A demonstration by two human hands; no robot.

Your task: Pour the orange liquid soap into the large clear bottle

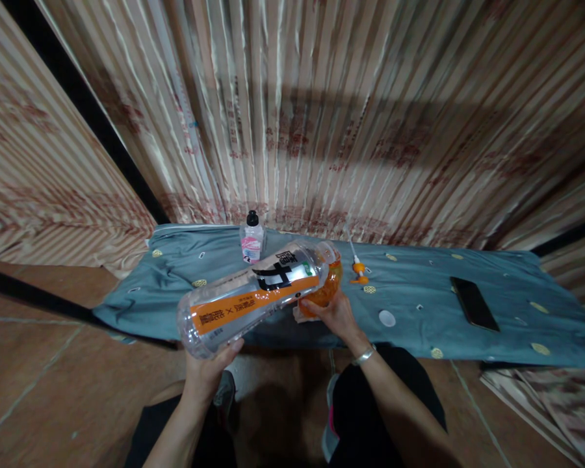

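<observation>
A large clear plastic bottle [253, 296] with an orange and black label lies tilted across the middle of the view, its neck toward the right. My left hand [209, 370] is wrapped round its base end from below. The neck meets the top of a smaller bottle with orange liquid [327, 289], which my right hand [338, 317] grips at the side. Whether liquid flows between them I cannot tell. Right of the small bottle lies an orange pump head [358, 272] with a pale tube pointing back. A white round disc [387, 318] rests nearer my right wrist.
A small bottle with a black cap and pink label [252, 239] stands at the back left of the blue patterned cloth [283, 335]. A dark phone [474, 303] lies at the right. Striped curtains [292, 117] hang behind, with dark poles [92, 117] at both sides.
</observation>
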